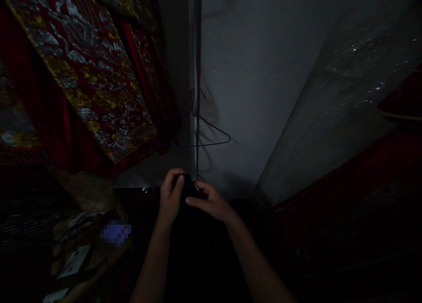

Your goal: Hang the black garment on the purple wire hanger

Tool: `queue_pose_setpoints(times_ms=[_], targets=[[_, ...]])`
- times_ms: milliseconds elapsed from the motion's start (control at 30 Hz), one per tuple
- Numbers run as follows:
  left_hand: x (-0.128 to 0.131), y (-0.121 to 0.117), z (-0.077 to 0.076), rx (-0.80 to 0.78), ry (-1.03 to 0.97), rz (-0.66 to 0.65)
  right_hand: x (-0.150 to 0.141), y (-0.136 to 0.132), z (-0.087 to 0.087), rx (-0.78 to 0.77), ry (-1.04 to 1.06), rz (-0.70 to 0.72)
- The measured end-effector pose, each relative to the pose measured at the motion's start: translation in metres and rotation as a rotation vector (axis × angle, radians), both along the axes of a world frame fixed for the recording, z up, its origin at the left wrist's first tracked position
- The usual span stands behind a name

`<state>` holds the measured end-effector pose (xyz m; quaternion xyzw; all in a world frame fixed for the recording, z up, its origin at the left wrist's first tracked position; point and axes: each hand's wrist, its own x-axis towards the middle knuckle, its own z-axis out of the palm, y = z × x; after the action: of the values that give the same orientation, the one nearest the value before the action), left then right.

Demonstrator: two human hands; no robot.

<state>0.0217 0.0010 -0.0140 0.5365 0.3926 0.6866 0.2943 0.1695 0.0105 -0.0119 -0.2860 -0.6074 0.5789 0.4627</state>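
Note:
Both hands meet low in the middle of the head view, around a small black thing point(188, 185) whose kind the darkness hides; it looks like dark cloth. My left hand point(172, 189) pinches its left side between thumb and fingers. From the right, my right hand point(211, 201) holds its other side, thumb below and fingers above. Just above the hands, a thin wire hanger point(214, 143) hangs against the wall by a vertical pole point(198, 74). The hands do not touch the hanger.
Red embroidered cloth point(99, 83) with gold and silver hangs at upper left. Clear plastic sheeting point(316, 105) covers something at right, with red fabric point(343, 171) under it. At lower left are a phone-like white object point(75, 260) and a blurred blue item point(115, 231).

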Motion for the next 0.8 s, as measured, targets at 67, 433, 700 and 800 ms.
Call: queue_pose_setpoints(times_ms=[67, 433, 700, 800], targets=[[-0.008, 0.005, -0.015, -0.062, -0.002, -0.139, 0.006, 0.007, 0.011, 0.172, -0.108, 0.067], [-0.063, 0.003, -0.057, -0.375, 0.459, -0.357, 0.059, 0.102, 0.057, 0.596, -0.228, -0.353], [-0.083, 0.003, -0.007, -0.247, 0.453, -0.099, 0.024, 0.198, 0.033, 0.328, -0.261, -0.548], [-0.096, 0.008, -0.010, -0.277, 0.549, -0.152, 0.025, 0.202, 0.024, 0.318, -0.309, -0.470]])
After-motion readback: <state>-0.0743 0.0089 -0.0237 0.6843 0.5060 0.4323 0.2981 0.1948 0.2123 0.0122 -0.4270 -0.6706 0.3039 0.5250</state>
